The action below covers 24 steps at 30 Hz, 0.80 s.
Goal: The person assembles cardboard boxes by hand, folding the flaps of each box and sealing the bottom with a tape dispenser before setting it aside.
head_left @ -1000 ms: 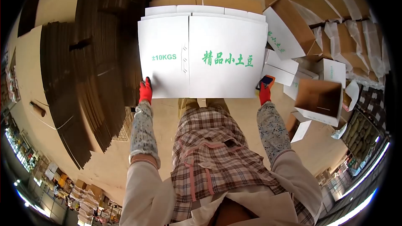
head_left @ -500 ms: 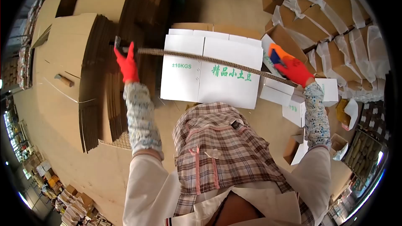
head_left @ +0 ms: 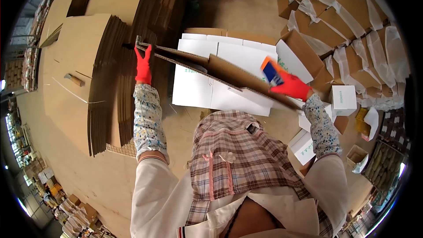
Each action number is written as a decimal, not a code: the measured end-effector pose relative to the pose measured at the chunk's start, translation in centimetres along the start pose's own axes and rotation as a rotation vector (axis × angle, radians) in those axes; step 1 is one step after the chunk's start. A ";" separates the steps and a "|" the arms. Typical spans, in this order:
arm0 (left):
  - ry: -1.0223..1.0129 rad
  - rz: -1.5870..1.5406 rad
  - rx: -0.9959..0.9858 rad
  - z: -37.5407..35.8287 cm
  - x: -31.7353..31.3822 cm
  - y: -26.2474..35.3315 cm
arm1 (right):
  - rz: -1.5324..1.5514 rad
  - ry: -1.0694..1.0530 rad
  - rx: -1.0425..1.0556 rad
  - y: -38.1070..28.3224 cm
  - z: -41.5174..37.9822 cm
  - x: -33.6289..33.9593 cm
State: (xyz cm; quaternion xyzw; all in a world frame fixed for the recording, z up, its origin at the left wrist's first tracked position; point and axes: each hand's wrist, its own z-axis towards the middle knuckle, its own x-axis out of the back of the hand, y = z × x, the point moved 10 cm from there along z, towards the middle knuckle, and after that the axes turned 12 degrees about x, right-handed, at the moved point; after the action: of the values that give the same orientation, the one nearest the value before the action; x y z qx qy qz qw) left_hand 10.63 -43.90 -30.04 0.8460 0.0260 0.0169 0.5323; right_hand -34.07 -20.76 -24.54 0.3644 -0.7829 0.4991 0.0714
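The flat brown-and-white cardboard carton blank (head_left: pixel 229 74) has tipped from edge-on to show its brown underside, above the white stack (head_left: pixel 198 92). The left hand (head_left: pixel 143 64) and right hand (head_left: pixel 288 84), in red gloves, grip its ends.

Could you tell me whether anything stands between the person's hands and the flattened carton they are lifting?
Nothing visible does. The left hand already grips the flattened carton at its far left end, and the right hand holds its right edge while also holding a small blue and orange tool. The carton hangs above the white stack.
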 end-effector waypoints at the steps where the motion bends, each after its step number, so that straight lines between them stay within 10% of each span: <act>1: -0.026 -0.016 -0.074 -0.8 -0.4 0.6 | -0.278 0.227 0.074 -1.0 -0.8 1.7; 3: -0.045 -0.011 -0.184 -2.8 -0.6 1.3 | -0.888 0.749 0.548 -3.1 -5.1 -0.2; 6: -0.092 -0.092 -0.202 -9.4 -0.2 2.7 | -0.678 0.775 0.321 -4.7 -5.0 3.6; 8: -0.092 0.175 -0.161 -14.6 -0.9 2.2 | -0.170 0.609 0.108 -6.4 -1.8 6.6; 10: -0.257 0.699 -0.166 -15.5 -2.0 1.4 | -0.255 0.726 0.279 -7.8 1.8 7.2; 12: -0.292 0.205 0.127 -11.2 -1.5 1.4 | -0.284 0.574 0.413 -6.5 8.1 4.6; 15: -0.718 0.751 0.246 -11.1 -12.6 -3.8 | -0.688 0.562 0.439 -10.5 10.0 4.2; 17: -0.863 1.440 -0.329 -11.9 -17.0 -9.1 | -0.233 0.675 0.500 -11.0 8.6 7.3; 24: -0.860 1.596 -0.306 -12.6 -16.8 -11.8 | -0.571 0.207 0.696 -8.2 2.3 -4.6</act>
State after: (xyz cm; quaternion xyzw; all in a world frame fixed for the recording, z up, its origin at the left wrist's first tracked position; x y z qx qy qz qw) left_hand -7.11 -28.50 -35.21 0.4667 -0.7685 0.0664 0.4327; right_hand -24.85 -22.36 -21.88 0.5161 -0.4255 0.7265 0.1574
